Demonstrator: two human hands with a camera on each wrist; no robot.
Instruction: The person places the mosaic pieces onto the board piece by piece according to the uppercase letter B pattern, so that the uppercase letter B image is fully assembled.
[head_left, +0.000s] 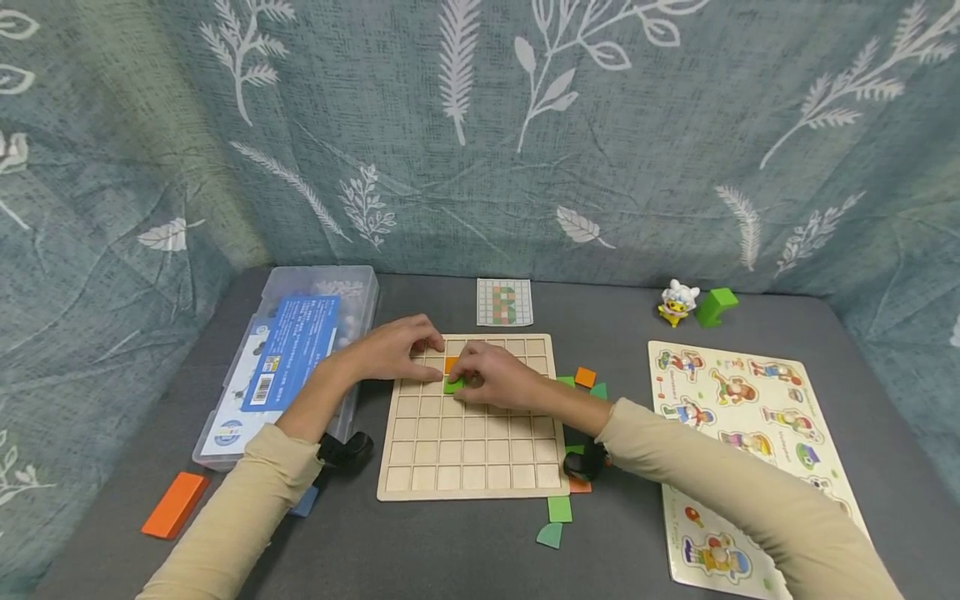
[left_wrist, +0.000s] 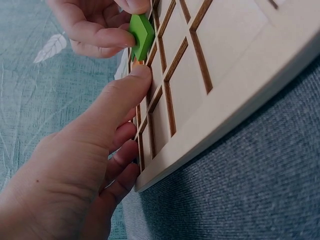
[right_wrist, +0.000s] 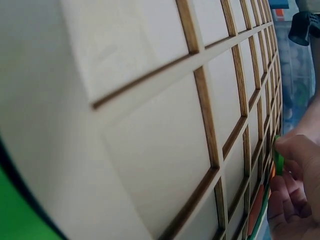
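A pale wooden grid board (head_left: 474, 493) lies on the dark table. My right hand (head_left: 498, 377) pinches a small green tile (left_wrist: 142, 36) between thumb and fingers, tilted over the upper-left part of the grid. Just beyond it an orange tile (head_left: 451, 364) sits in the grid, partly covered by the fingers. My left hand (head_left: 390, 348) rests at the board's upper-left side; its thumb (left_wrist: 117, 102) reaches to the orange tile, and the other fingers lie along the board's edge. In the right wrist view, the green tile shows small between the right fingers at the far side of the grid.
A printed pattern card (head_left: 504, 292) lies behind the board. Left are a clear plastic case (head_left: 356, 287) and an orange block (head_left: 175, 505). Loose tiles, including a green one (head_left: 559, 509), line the right edge. Farther right are a picture puzzle board (head_left: 675, 533), a figurine (head_left: 677, 302) and a green block (head_left: 716, 307).
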